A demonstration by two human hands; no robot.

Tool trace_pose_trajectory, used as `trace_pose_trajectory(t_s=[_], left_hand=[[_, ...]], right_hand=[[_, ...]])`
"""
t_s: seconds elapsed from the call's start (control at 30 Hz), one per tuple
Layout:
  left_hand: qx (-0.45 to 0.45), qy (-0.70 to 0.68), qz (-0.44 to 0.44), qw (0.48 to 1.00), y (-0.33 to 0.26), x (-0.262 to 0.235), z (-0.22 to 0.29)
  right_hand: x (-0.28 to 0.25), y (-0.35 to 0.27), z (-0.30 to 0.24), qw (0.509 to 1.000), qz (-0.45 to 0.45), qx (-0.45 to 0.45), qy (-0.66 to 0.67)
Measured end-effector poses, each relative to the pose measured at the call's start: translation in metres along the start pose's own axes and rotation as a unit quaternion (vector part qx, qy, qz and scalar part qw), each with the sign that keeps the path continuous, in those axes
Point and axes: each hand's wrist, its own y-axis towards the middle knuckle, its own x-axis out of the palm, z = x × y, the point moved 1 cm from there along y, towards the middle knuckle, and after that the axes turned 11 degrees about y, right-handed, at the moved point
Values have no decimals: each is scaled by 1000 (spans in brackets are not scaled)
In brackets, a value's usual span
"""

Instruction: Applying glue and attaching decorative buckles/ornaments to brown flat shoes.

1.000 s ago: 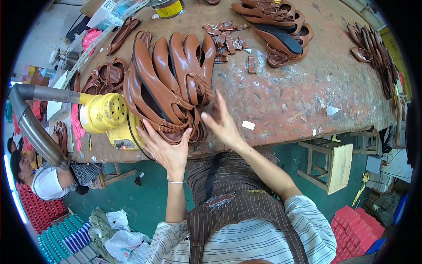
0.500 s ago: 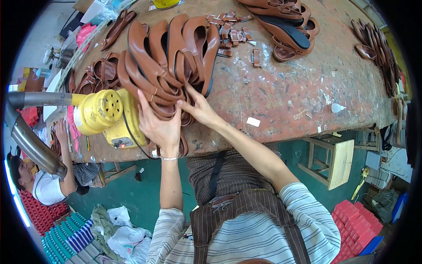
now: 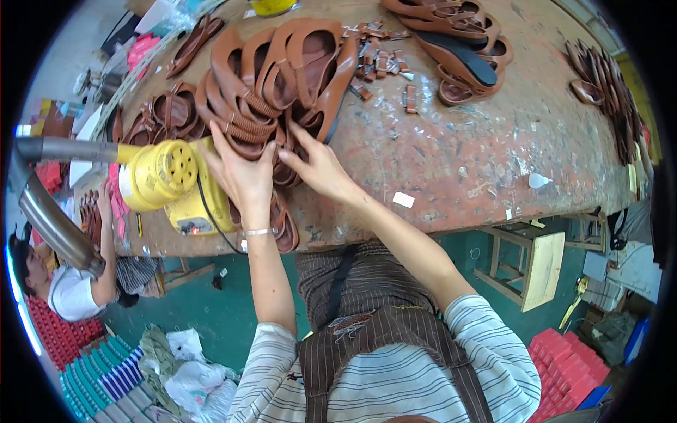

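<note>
A bunch of brown leather sandals (image 3: pixel 282 77) with ruched straps stands pressed together on the workbench before me. My left hand (image 3: pixel 243 176) is at the bunch's near left end, its fingers spread along the side and its thumb apart. My right hand (image 3: pixel 321 169) lies just right of it, index finger and thumb stretched out to the near straps. Both hands look open; some fingertips are hidden among the straps. Another brown sandal (image 3: pixel 283 224) lies below the bunch at the bench edge, beside my left wrist.
A yellow machine (image 3: pixel 159 176) with a metal duct (image 3: pixel 63 211) stands close on the left. Small brown strap pieces (image 3: pixel 381 60) and more sandals (image 3: pixel 458 56) lie farther back. A white bottle (image 3: pixel 539 180) lies right. A co-worker (image 3: pixel 67 282) sits at left; a wooden stool (image 3: pixel 529 264) stands right.
The sandal bunch has shifted slightly away from me and its sandals lean farther apart. My hands have loosened from it, the left moving left, uncovering the sandal at the bench edge.
</note>
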Motion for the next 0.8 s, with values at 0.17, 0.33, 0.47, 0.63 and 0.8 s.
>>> trace_pose_trajectory(t_s=[0.17,0.33,0.47,0.63,0.8], left_hand=[[207,-35,88,974,-42,-16,62],[288,106,-116,945,-28,41,108],[252,236,-152,926,-15,85,107],[240,124,-146,952,-11,74,105],[275,6,-94,957,-31,60,108]], right_hand=[[-92,-67,-29,975,168,84,-120],[-164,-55,-34,879,316,61,-350],[-178,-13,-12,813,285,77,-502],[-193,-20,5,845,221,60,-484],[-221,-69,-15,887,223,44,-402]])
